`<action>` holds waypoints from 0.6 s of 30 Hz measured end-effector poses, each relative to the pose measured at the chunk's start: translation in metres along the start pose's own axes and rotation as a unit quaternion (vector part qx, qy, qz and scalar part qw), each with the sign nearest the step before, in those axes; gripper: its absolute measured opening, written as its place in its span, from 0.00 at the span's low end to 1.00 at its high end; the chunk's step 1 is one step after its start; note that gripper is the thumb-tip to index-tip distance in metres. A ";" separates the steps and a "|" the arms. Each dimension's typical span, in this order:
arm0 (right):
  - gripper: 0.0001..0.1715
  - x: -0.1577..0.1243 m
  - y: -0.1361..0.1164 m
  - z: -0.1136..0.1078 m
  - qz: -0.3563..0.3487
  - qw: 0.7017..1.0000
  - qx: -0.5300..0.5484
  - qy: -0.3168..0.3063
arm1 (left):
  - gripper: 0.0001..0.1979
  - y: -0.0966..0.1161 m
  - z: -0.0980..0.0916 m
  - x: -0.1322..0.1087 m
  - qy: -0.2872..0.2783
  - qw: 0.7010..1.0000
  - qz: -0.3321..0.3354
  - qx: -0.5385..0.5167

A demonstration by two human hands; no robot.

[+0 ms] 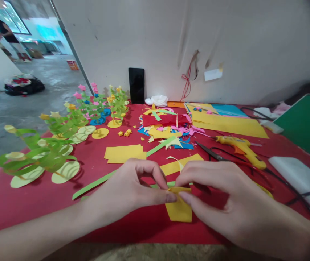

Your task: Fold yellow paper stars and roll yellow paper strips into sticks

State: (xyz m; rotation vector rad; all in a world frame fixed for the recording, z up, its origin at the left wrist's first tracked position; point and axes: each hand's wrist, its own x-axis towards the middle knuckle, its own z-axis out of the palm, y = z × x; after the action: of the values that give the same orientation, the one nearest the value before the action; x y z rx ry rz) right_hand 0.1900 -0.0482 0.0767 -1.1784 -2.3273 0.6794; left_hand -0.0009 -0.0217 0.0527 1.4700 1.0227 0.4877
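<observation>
With your left hand (pixel 141 186) and your right hand (pixel 217 197) you are pinching, between thumbs and fingers, the upper part of a small four-sided piece of yellow paper (pixel 180 213), which is at the middle of the front edge of the red-covered bench (pixel 127 230). Behind your left hand there lies a flat stack of yellow paper rectangles (pixel 125 154), and the green paper plants with round bases (pixel 65 171) stand along the left edge. Toward the right edge, behind your right hand, lie the dark-bladed scissors (pixel 208 150) and a yellow glue gun (pixel 242 148).
</observation>
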 end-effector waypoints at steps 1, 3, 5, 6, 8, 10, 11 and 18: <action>0.04 0.000 -0.001 -0.001 0.005 1.000 0.006 0.002 | 0.11 0.002 0.001 -0.001 -0.001 1.000 -0.006 0.011; 0.03 0.001 -0.002 -0.001 0.014 1.000 0.013 -0.008 | 0.09 0.006 0.004 -0.003 -0.006 1.000 -0.021 0.021; 0.04 0.003 -0.002 0.001 0.013 0.999 0.023 -0.030 | 0.08 0.011 0.008 -0.005 -0.009 0.999 -0.035 0.024; 0.04 0.004 -0.002 0.003 0.011 0.999 0.025 -0.035 | 0.08 0.013 0.010 -0.005 -0.009 0.999 -0.041 0.026; 0.05 0.006 -0.002 0.007 0.004 0.999 0.027 -0.032 | 0.08 0.014 0.012 -0.004 -0.007 0.999 -0.044 0.032; 0.05 0.008 0.000 0.011 0.004 1.000 0.021 -0.009 | 0.07 0.013 0.012 -0.003 -0.005 0.999 -0.035 0.038; 0.05 0.009 0.001 0.012 0.007 1.000 0.021 0.001 | 0.06 0.012 0.012 -0.002 -0.005 0.999 -0.028 0.043; 0.04 0.017 0.012 0.006 0.072 0.990 0.119 -0.032 | 0.11 0.006 0.002 0.000 -0.017 0.998 -0.005 0.058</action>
State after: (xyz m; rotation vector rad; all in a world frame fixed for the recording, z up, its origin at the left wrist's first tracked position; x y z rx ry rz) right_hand 0.1848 -0.0291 0.0673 -1.2365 -2.1518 1.0292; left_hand 0.0027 -0.0223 0.0584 1.5692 1.0458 0.4008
